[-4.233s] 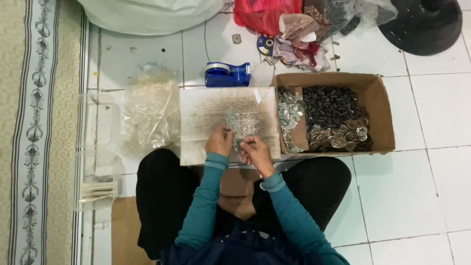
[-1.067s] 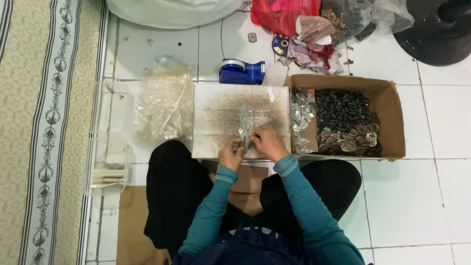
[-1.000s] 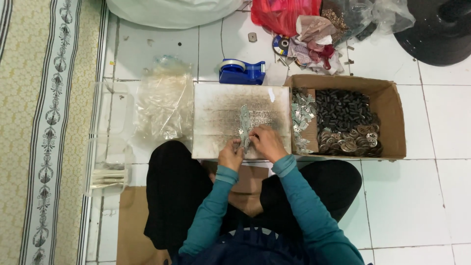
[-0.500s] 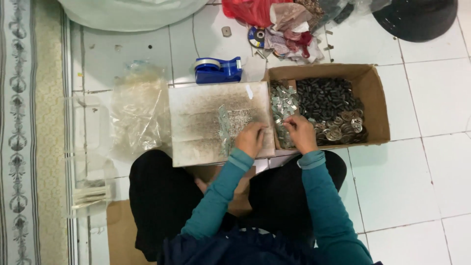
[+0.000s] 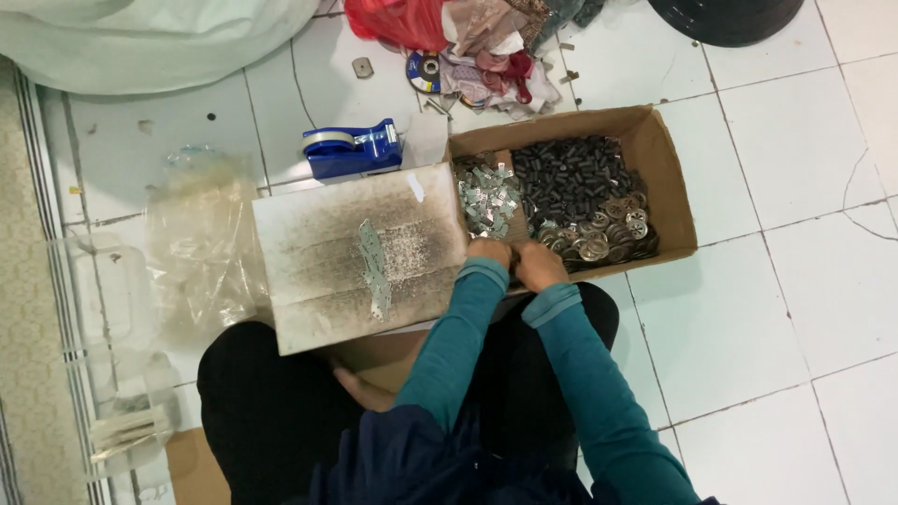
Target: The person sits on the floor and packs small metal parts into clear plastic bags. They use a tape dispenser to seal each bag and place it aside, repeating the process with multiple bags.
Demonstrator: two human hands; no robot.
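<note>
I see a big white cloth bundle (image 5: 150, 42) at the top left, and the picture edge cuts it off. A round black thing (image 5: 730, 9) at the top right is cut off too, so I cannot tell what it is. A patterned mat (image 5: 23, 281) runs down the left edge, only partly in view.

The white tiled floor (image 5: 804, 281) holds a brown cardboard box (image 5: 669, 159). Inside it lie a heap of small black tube-shaped pieces (image 5: 571, 178), a pile of round silver metal discs (image 5: 608, 234) and a clump of small shiny metal clips (image 5: 486, 192). Just beside the box, on its left, sits a flat dusty grey cardboard sheet (image 5: 318, 257) with a thin line of silver metal bits (image 5: 374, 266) on it. Left of the sheet lie floppy clear plastic bags (image 5: 201, 252), hard to make out.

My left hand (image 5: 491, 252) and right hand (image 5: 541, 265) are close together at the near edge of the box, right by the discs and clips. The fingers point away from me and hide what they pinch, so I cannot tell if they grip anything.

A blue tape holder with a roll of tape (image 5: 354, 148) stands behind the sheet. A red plastic bag (image 5: 398, 21) and crumpled rags (image 5: 496, 65) lie in a jumble at the top.
</note>
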